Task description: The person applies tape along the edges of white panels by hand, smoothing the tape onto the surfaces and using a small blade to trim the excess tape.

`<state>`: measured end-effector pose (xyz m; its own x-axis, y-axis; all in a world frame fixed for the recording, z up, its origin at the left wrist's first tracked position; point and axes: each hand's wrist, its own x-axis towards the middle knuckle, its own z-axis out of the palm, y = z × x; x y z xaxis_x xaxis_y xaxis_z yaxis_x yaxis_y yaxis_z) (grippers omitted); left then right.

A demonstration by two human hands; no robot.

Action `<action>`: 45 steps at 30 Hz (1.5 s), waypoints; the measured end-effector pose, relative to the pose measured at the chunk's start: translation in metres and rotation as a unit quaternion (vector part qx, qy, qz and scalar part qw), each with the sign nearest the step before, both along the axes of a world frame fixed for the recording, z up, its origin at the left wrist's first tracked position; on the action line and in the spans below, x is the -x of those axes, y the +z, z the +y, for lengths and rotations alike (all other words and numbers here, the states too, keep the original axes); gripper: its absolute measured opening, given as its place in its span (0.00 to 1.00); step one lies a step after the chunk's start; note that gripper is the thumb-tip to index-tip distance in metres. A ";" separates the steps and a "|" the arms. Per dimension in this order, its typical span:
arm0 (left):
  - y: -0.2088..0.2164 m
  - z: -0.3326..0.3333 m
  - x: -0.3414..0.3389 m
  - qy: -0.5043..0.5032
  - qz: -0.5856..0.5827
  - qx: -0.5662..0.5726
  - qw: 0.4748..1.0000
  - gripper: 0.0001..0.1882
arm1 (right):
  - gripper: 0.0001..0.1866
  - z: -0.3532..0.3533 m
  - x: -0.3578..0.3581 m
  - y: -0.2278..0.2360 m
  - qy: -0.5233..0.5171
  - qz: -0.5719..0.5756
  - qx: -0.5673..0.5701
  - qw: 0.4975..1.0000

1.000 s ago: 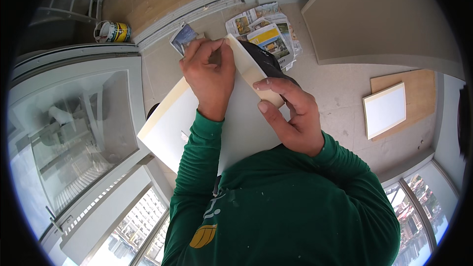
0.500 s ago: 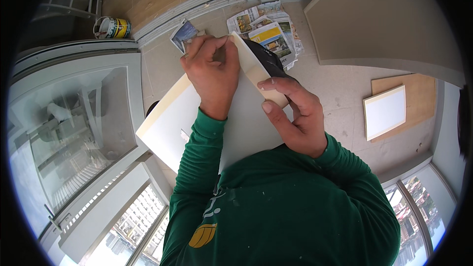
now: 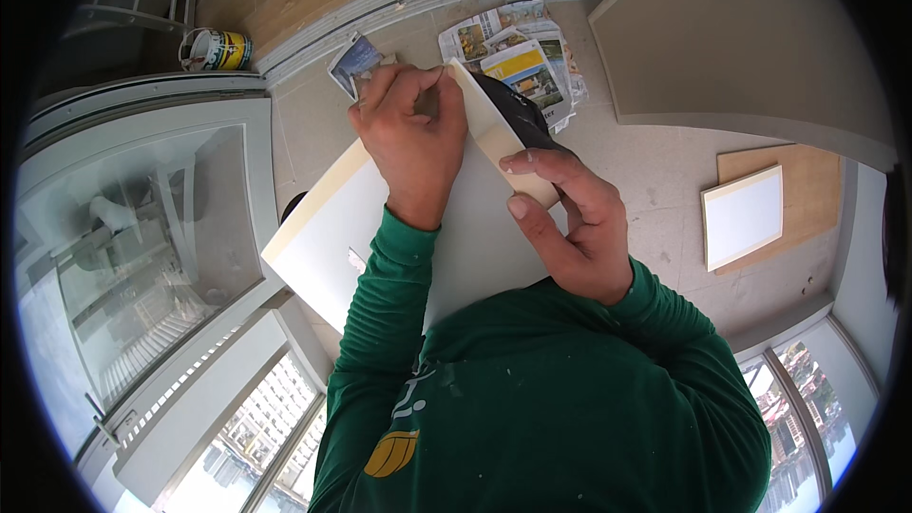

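Observation:
A white panel [image 3: 323, 237] lies tilted across my lap, with cream masking tape [image 3: 486, 117] along its far left and right edges. At the far corner my left hand [image 3: 408, 138] is closed, thumb and forefinger pinching the tape's end. My right hand [image 3: 579, 218] grips the panel's right edge, its forefinger and thumb resting on the tape with a small gap between them. The other right fingers are curled mostly out of sight. A small light scrap [image 3: 356, 259] sits on the panel beside my left sleeve.
Newspapers [image 3: 525, 66] and a dark picture sheet [image 3: 357, 62] lie on the tiled floor ahead. At right, a taped white panel [image 3: 744, 218] rests on a brown board [image 3: 807, 190]. A paint bucket [image 3: 218, 50] stands far left, and a large beige panel [image 3: 741, 38] juts in at upper right.
Almost nothing differs. Both hands keep their places on the panel and tape, with only a slight shift of the view.

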<state>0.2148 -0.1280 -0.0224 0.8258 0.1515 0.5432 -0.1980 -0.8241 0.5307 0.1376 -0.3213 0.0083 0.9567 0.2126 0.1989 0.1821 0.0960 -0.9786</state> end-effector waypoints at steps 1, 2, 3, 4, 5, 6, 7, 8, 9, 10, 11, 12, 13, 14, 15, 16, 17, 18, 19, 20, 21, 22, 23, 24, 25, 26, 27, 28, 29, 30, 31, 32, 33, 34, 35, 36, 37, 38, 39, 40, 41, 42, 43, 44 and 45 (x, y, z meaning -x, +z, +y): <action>0.000 0.000 0.000 -0.001 0.001 -0.004 1.000 0.05 | 0.19 0.000 0.000 0.000 0.000 0.000 0.002 1.000; 0.000 0.000 0.000 -0.002 0.004 -0.001 1.000 0.05 | 0.19 0.000 0.000 -0.001 -0.001 0.004 -0.002 1.000; 0.000 0.001 -0.001 -0.003 0.006 0.002 1.000 0.05 | 0.19 0.001 0.001 -0.002 -0.001 0.007 -0.006 1.000; 0.001 0.001 -0.001 -0.005 0.009 0.004 1.000 0.05 | 0.19 0.001 0.002 -0.002 -0.002 0.011 -0.010 1.000; 0.002 0.002 -0.001 -0.006 0.025 0.018 1.000 0.06 | 0.19 0.001 0.001 -0.001 0.002 0.010 -0.004 1.000; 0.005 0.002 -0.001 -0.007 0.041 0.031 0.999 0.06 | 0.19 0.000 0.000 0.000 0.005 0.008 0.001 1.000; 0.008 0.003 -0.001 -0.008 0.057 0.044 0.997 0.06 | 0.19 -0.001 -0.001 0.001 0.009 0.007 0.006 1.000; 0.009 0.003 -0.002 -0.008 0.065 0.056 0.996 0.07 | 0.19 0.000 -0.001 0.001 0.005 0.006 0.005 1.000; 0.011 0.003 -0.003 -0.008 0.074 0.068 0.995 0.07 | 0.19 0.000 -0.001 -0.001 0.002 0.005 0.005 1.000; 0.012 0.002 -0.003 -0.008 0.083 0.079 0.993 0.07 | 0.19 0.001 0.000 -0.001 -0.001 0.004 0.004 1.000; 0.013 0.002 -0.004 -0.005 0.088 0.080 0.993 0.07 | 0.19 0.001 0.000 -0.002 -0.002 0.005 0.000 1.000; 0.014 0.002 -0.004 -0.002 0.093 0.081 0.992 0.07 | 0.19 0.002 0.000 -0.002 -0.003 0.006 -0.004 1.000; 0.015 0.001 -0.004 0.001 0.098 0.082 0.992 0.07 | 0.19 0.002 0.000 -0.002 -0.004 0.007 -0.007 1.000; 0.016 0.002 -0.004 0.000 0.101 0.074 0.992 0.07 | 0.19 0.002 0.000 -0.003 -0.004 0.001 -0.006 1.000; 0.017 0.003 -0.005 0.000 0.105 0.067 0.992 0.07 | 0.19 0.002 0.000 -0.004 -0.004 -0.004 -0.005 1.000; 0.017 0.004 -0.005 -0.001 0.109 0.059 0.992 0.07 | 0.19 0.002 -0.001 -0.004 -0.003 -0.009 -0.003 1.000; 0.017 0.005 -0.006 0.000 0.112 0.059 0.992 0.07 | 0.19 0.002 -0.001 -0.004 -0.003 -0.010 -0.004 1.000; 0.018 0.005 -0.006 0.001 0.116 0.058 0.992 0.08 | 0.18 0.003 -0.001 -0.004 -0.003 -0.010 -0.004 1.000; 0.018 0.005 -0.006 0.002 0.119 0.057 0.991 0.08 | 0.18 0.003 -0.001 -0.003 -0.003 -0.010 -0.005 1.000; 0.018 0.005 -0.006 0.003 0.121 0.053 0.991 0.08 | 0.18 0.003 -0.001 -0.003 -0.002 -0.007 -0.005 1.000; 0.019 0.004 -0.006 0.005 0.122 0.049 0.991 0.08 | 0.18 0.003 -0.001 -0.003 -0.001 -0.003 -0.005 1.000; 0.019 0.004 -0.006 0.007 0.123 0.045 0.991 0.09 | 0.18 0.002 -0.001 -0.003 0.001 0.000 -0.006 1.000; 0.018 0.003 -0.005 0.009 0.119 0.043 0.992 0.09 | 0.18 0.002 0.000 -0.003 0.002 0.002 -0.004 1.000; 0.017 0.003 -0.005 0.010 0.114 0.040 0.993 0.09 | 0.18 0.002 0.000 -0.003 0.003 0.003 -0.003 1.000; 0.016 0.002 -0.005 0.012 0.110 0.037 0.993 0.09 | 0.18 0.002 0.000 -0.003 0.005 0.005 -0.001 1.000; 0.016 0.002 -0.005 0.012 0.109 0.038 0.993 0.09 | 0.18 0.002 -0.001 -0.003 0.005 0.005 -0.002 1.000; 0.015 0.001 -0.004 0.012 0.108 0.038 0.993 0.09 | 0.18 0.002 -0.001 -0.003 0.006 0.005 -0.004 1.000; 0.015 0.001 -0.004 0.012 0.107 0.039 0.993 0.09 | 0.18 0.001 -0.001 -0.003 0.007 0.005 -0.005 1.000; 0.015 0.000 -0.004 0.013 0.104 0.047 0.993 0.08 | 0.18 0.001 -0.001 -0.004 0.007 0.006 -0.005 1.000; 0.016 -0.001 -0.005 0.014 0.101 0.056 0.993 0.08 | 0.18 0.001 -0.001 -0.004 0.006 0.007 -0.004 1.000; 0.016 -0.002 -0.005 0.016 0.098 0.064 0.993 0.08 | 0.18 0.001 -0.001 -0.004 0.005 0.008 -0.004 1.000; 0.016 -0.002 -0.005 0.019 0.101 0.066 0.993 0.08 | 0.18 0.001 -0.001 -0.003 0.008 0.016 -0.004 1.000; 0.016 -0.002 -0.005 0.022 0.104 0.068 0.992 0.08 | 0.18 0.000 -0.001 -0.002 0.010 0.023 -0.003 1.000; 0.016 -0.002 -0.005 0.026 0.107 0.070 0.991 0.07 | 0.18 0.000 -0.001 -0.001 0.013 0.030 -0.003 0.999; 0.016 -0.002 -0.005 0.027 0.110 0.076 0.991 0.07 | 0.18 0.000 -0.001 -0.001 0.012 0.026 -0.004 1.000; 0.016 -0.003 -0.005 0.029 0.113 0.082 0.990 0.07 | 0.18 0.000 -0.001 -0.002 0.012 0.022 -0.005 1.000; 0.016 -0.003 -0.004 0.030 0.116 0.087 0.989 0.07 | 0.18 0.000 -0.001 -0.002 0.011 0.018 -0.006 1.000; 0.017 -0.003 -0.004 0.031 0.118 0.088 0.989 0.07 | 0.18 0.000 -0.001 -0.002 0.009 0.016 -0.004 1.000; 0.017 -0.003 -0.005 0.032 0.120 0.089 0.988 0.08 | 0.18 -0.001 -0.001 -0.003 0.008 0.014 -0.002 1.000; 0.018 -0.003 -0.005 0.033 0.122 0.090 0.988 0.08 | 0.18 -0.001 -0.001 -0.003 0.006 0.012 0.000 1.000; 0.018 -0.002 -0.005 0.033 0.131 0.084 0.987 0.08 | 0.18 -0.001 -0.001 -0.003 0.006 0.012 -0.003 1.000; 0.017 0.000 -0.006 0.033 0.139 0.079 0.987 0.09 | 0.18 -0.001 -0.001 -0.003 0.006 0.013 -0.005 1.000; 0.017 0.002 -0.007 0.034 0.148 0.073 0.986 0.10 | 0.18 -0.001 -0.001 -0.003 0.006 0.013 -0.007 1.000; 0.016 0.003 -0.008 0.037 0.160 0.089 0.982 0.11 | 0.17 -0.001 -0.001 -0.003 0.007 0.017 -0.009 1.000; 0.015 0.005 -0.008 0.041 0.172 0.106 0.979 0.11 | 0.17 -0.002 -0.001 -0.003 0.008 0.020 -0.011 1.000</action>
